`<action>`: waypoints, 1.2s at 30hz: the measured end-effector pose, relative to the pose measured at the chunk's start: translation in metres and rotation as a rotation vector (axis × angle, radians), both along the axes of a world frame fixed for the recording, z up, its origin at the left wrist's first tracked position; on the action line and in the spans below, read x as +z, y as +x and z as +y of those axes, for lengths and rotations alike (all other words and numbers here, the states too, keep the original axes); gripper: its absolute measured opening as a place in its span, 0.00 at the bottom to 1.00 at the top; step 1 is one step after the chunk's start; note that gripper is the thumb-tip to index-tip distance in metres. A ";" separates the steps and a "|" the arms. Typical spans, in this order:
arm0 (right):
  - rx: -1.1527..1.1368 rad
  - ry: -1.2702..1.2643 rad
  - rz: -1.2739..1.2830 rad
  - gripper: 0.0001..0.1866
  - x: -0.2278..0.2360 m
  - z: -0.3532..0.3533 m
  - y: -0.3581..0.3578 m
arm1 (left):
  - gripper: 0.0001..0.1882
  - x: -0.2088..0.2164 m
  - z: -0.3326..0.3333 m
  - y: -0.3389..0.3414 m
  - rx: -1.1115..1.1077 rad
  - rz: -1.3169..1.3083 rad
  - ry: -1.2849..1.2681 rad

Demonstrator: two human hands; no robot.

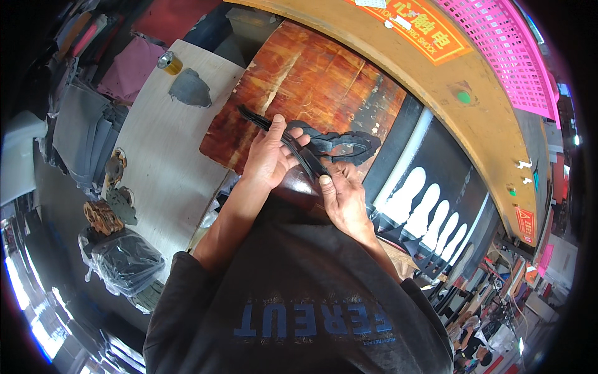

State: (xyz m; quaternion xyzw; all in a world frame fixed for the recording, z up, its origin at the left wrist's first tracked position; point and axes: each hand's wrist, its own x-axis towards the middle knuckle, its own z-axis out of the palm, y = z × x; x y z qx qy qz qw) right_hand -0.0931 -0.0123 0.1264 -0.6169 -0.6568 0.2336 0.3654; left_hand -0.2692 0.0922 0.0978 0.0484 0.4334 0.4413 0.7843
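A bundle of thin, long black strips (303,154), seemingly stacked leather-like pieces, runs diagonally between my two hands. My left hand (269,153) is closed round its upper part, thumb on top and the other fingers curled beneath. At the lower end my right hand (342,194) pinches the bundle between thumb and fingers. Just beyond my hands, dark curved pieces with an open middle (355,147) lie on a worn reddish-brown board (299,68). Their exact kind I cannot make out.
Left of the board stands a pale table (165,162) with a metal tin (169,63) and a grey scrap (190,89). White sole-shaped pieces (425,212) form a row at right. A yellow machine beam (461,81) arches across the far side, beneath a pink basket (507,53).
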 end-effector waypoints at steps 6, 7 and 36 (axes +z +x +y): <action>-0.007 -0.024 -0.013 0.12 0.000 -0.001 0.011 | 0.21 0.001 -0.001 0.000 -0.007 0.031 0.004; 0.001 -0.010 -0.022 0.12 0.000 -0.002 0.013 | 0.21 0.001 0.000 -0.001 -0.010 0.045 0.027; -0.096 0.033 0.085 0.08 -0.011 -0.001 0.001 | 0.20 0.011 0.001 0.022 0.010 0.122 0.089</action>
